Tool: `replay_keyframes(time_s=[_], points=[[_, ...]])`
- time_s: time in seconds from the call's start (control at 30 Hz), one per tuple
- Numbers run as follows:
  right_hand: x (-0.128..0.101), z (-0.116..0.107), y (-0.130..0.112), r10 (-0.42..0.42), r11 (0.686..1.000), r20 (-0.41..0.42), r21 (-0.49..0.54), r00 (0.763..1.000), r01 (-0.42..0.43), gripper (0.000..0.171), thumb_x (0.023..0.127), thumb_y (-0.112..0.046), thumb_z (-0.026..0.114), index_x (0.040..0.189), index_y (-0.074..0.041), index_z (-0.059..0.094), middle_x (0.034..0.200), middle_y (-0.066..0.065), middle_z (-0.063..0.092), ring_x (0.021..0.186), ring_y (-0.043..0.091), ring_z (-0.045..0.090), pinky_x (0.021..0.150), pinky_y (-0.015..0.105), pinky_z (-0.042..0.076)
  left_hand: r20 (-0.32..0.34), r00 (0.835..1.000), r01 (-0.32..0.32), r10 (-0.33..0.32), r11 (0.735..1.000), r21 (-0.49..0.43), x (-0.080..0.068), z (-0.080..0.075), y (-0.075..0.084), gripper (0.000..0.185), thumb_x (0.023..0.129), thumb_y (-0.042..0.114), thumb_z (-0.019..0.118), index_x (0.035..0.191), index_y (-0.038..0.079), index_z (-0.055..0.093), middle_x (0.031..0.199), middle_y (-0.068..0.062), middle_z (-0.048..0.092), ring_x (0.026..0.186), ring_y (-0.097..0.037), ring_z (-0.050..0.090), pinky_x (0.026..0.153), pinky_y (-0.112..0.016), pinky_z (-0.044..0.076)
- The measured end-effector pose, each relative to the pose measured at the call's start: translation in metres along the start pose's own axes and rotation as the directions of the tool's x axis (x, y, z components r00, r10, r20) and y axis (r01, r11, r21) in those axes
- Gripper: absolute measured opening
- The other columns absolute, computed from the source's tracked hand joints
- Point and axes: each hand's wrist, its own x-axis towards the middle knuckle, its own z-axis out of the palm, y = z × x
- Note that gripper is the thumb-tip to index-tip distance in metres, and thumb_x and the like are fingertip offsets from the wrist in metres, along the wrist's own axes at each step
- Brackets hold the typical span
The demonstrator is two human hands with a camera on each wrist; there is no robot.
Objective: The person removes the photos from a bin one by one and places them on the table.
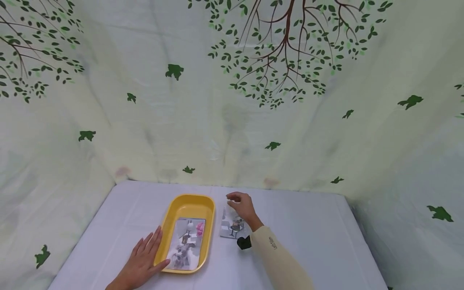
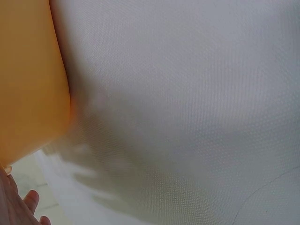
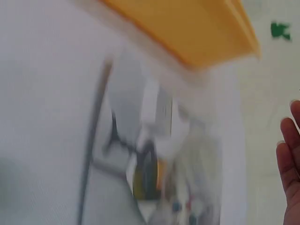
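Contact is plain on one side: I have the left hand (image 1: 141, 257) laid along the yellow tray (image 1: 190, 206), fingers straight, thumb over its rim, gripping nothing. Inside the tray, just right of that hand, lies one picture card (image 1: 188, 245). A second printed card (image 1: 228, 228) lies on the white table (image 1: 326, 241), partly beneath the right hand (image 1: 242, 204). That hand hovers, fingers loosely bent and parted from the thumb; I see nothing in it. I read the step in hand as a reach at the second card with the tray steadied, though I cannot tell whether that reach is beginning or ending. To lift that card, the next move calls for lowering the right hand and working a fingertip under an edge.
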Motion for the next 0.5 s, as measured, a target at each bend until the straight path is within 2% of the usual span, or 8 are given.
replay_keyframes(time_s=[0.17, 0.33, 0.5], points=[[-0.018, 0.026, -0.023, -0.002, 1.0, 0.05, 0.008, 0.999, 0.001, 0.021, 0.09, -0.012, 0.068, 0.111, -0.01, 0.071, 0.109, -0.001, 0.069, 0.102, 0.019, 0.062, 0.091, 0.035, 0.051, 0.001, 1.0, -0.004, 0.004, 1.0, 0.0, 0.0, -0.001, 0.0, 0.095, 0.088, 0.06, 0.055, 0.151, -0.002, 0.02, 0.156, -0.021, 0.022, 0.141, -0.042, 0.02, 0.11, -0.06, 0.009], [-0.031, 0.054, -0.034, -0.018, 0.998, 0.107, 0.06, 0.994, 0.011, 0.02, 0.09, -0.01, 0.068, 0.11, -0.009, 0.071, 0.107, -0.002, 0.07, 0.102, 0.019, 0.062, 0.092, 0.036, 0.051, 0.0, 1.0, -0.008, 0.008, 1.0, 0.0, 0.0, -0.001, 0.001, 0.094, 0.089, 0.059, 0.055, 0.151, -0.003, 0.021, 0.156, -0.021, 0.023, 0.141, -0.042, 0.02, 0.11, -0.06, 0.009], [-0.035, 0.076, -0.042, -0.041, 0.997, 0.158, 0.07, 0.987, 0.03, 0.021, 0.089, -0.01, 0.068, 0.11, -0.008, 0.071, 0.106, -0.004, 0.07, 0.104, 0.019, 0.062, 0.094, 0.037, 0.049, -0.002, 1.0, -0.009, 0.009, 1.0, 0.007, 0.001, -0.001, 0.001, 0.094, 0.089, 0.06, 0.055, 0.151, -0.003, 0.021, 0.156, -0.021, 0.023, 0.14, -0.042, 0.021, 0.11, -0.061, 0.01]])
